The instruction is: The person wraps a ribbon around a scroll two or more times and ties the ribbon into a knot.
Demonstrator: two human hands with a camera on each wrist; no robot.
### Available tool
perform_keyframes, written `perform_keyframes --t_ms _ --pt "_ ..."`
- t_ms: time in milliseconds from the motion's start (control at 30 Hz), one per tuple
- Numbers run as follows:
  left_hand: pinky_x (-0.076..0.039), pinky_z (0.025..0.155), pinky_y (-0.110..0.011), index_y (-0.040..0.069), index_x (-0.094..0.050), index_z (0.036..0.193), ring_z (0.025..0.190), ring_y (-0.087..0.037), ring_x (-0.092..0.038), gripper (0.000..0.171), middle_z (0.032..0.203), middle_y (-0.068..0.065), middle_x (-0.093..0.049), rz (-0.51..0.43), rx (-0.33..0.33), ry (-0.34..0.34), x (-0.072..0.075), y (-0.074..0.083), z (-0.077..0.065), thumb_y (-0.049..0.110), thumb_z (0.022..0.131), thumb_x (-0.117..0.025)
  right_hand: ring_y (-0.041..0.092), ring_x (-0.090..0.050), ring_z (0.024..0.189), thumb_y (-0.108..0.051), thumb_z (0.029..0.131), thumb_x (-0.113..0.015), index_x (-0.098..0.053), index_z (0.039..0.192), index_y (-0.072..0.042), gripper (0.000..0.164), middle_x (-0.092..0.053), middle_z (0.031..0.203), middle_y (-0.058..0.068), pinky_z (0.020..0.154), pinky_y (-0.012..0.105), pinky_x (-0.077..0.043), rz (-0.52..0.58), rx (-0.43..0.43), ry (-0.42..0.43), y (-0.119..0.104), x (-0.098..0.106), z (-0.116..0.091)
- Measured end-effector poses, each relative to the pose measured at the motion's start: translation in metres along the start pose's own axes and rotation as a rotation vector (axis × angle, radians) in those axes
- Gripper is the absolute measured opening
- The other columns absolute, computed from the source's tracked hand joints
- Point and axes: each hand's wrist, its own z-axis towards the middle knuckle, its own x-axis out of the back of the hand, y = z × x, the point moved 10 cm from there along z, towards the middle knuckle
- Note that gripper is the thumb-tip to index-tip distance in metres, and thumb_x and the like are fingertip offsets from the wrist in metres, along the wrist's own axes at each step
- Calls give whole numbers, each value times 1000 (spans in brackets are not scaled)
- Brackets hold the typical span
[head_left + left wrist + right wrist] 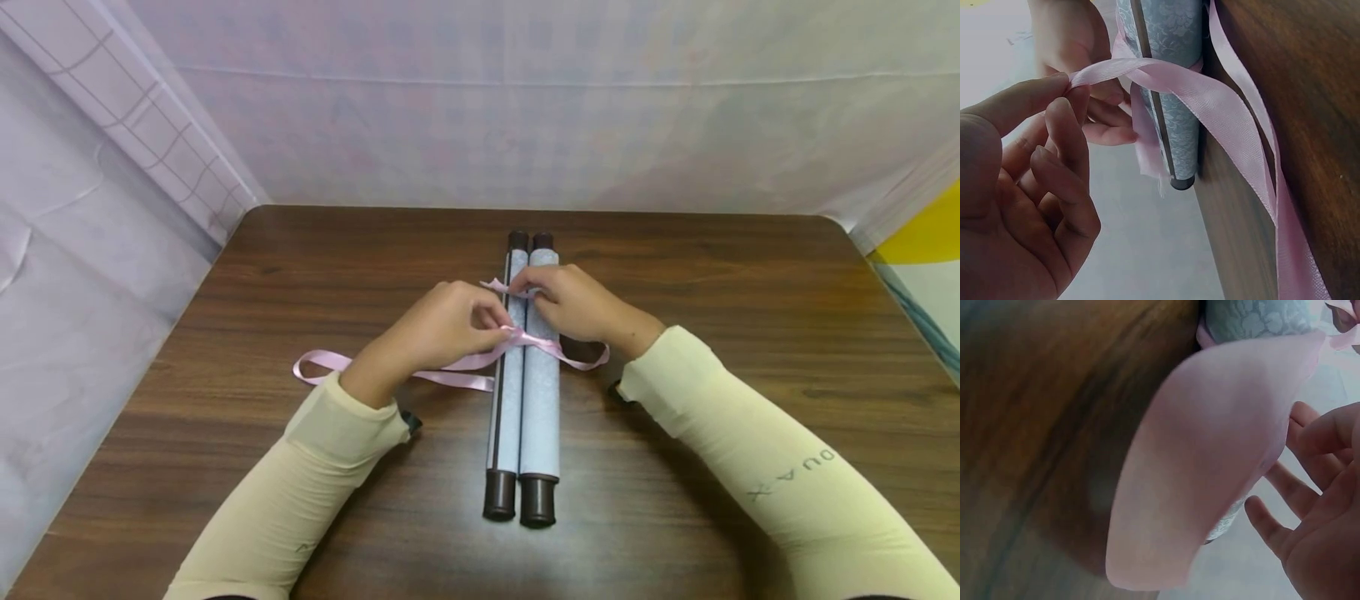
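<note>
A rolled scroll lies lengthwise on the table as two side-by-side pale blue, flower-patterned rolls (541,400) with dark brown end knobs (537,500). Around its middle runs a pink satin ribbon (536,341). My left hand (1029,181) pinches the ribbon between thumb and index finger, just above the left roll. Over the far half of the scroll, my right hand (581,302) holds the ribbon's short end (1146,140) with curled fingers; its exact grip is partly hidden. A loop of ribbon (1191,450) bulges out below the right hand.
The long ribbon tail (322,360) lies looped on the brown wooden table (225,450), left of the scroll. Pale sheeting (480,125) hangs behind the table's far edge. Both forearms wear pale yellow sleeves (720,417).
</note>
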Motion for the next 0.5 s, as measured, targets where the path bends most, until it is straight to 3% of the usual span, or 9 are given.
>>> perform_keyframes --t_ms 133,367,500 --pt "-53 62 -28 15 -72 87 66 -5 -61 9 80 4 -72 -16 16 -11 -1 -2 0 23 84 -70 16 -58 99 4 80 -47 -63 105 -7 32 -68 109 9 84 40 -51 38 -11 17 -2 0 -3" --pt "-54 52 -27 11 -67 90 54 -10 -62 13 78 2 -71 -98 48 -27 -4 -6 -1 24 85 -69 17 -55 83 -3 81 -55 -63 102 -8 23 -67 101 7 76 39 -49 40 -44 84 -7 3 -13" --pt "-54 53 -27 13 -64 87 56 -10 -63 12 77 3 -71 -101 89 -21 -2 -9 -3 23 83 -71 19 -52 92 -6 80 -59 -65 92 -7 14 -66 94 6 79 43 -48 46 -66 159 -12 8 -23"
